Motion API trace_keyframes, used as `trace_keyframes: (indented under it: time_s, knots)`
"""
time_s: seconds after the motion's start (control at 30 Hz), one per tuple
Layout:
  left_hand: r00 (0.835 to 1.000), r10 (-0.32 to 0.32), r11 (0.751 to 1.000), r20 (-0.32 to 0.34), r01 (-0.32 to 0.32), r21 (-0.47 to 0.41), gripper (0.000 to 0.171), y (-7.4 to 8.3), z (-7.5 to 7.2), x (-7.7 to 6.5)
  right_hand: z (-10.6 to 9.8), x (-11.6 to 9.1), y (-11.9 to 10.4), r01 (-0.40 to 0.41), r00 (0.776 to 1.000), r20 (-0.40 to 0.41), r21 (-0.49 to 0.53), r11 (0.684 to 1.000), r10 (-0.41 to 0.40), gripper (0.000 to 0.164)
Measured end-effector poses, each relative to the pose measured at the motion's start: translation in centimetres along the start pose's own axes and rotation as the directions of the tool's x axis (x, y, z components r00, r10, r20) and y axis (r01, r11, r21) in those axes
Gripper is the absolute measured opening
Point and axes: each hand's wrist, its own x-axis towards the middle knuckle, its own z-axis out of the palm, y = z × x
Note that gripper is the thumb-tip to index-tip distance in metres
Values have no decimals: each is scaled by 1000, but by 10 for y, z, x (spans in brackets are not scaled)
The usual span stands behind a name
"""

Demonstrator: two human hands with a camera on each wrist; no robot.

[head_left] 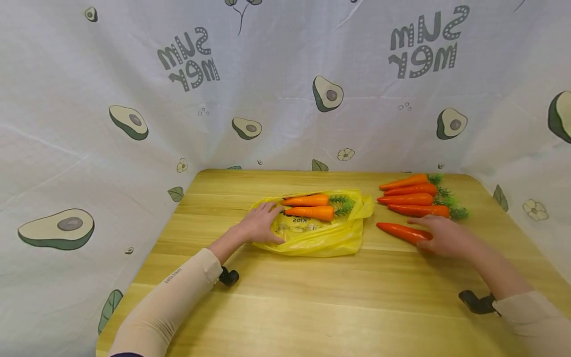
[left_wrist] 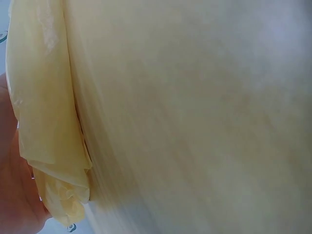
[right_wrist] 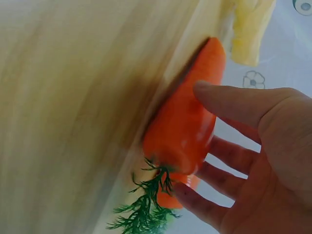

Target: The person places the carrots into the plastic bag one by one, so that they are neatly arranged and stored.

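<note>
Your right hand (head_left: 446,238) has its thumb and fingers apart, either side of the loose carrot (head_left: 397,231), in the head view. That carrot lies on the surface (head_left: 330,297), just nearer you than a group of four carrots (head_left: 419,210). Your left hand (head_left: 258,226) has its fingers spread at the left edge of the yellow bag (head_left: 330,248), with two carrots (head_left: 308,213) lying within its folds. I'd press lightly there so the plastic doesn't slide.

Left wrist view isn't much help tbh: mostly surface and bag, hand cut off at the edge, so I can't tell how hard you're pressing.

Right wrist view is the good one. Your thumb looks to be touching the loose carrot, leafy greens (right_wrist: 146,204) right by your little finger. I'd wrap round the thick end, since that smooth taper could slip. Don't pinch the greens, they might pull loose.
</note>
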Motion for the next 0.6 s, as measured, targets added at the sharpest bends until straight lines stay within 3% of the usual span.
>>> trace_keyframes:
  time_s: [0.2,0.6]
  knots:
    - [1000,2,1000,-4,-2,13,103,-1,5,2,6,-5,6,-1,1000,-7,1,1000,1,63]
    - [1000,-9,999,3,9,-43,100,-2,6,1,8,-10,9,-40,999,25,56,998,38,63]
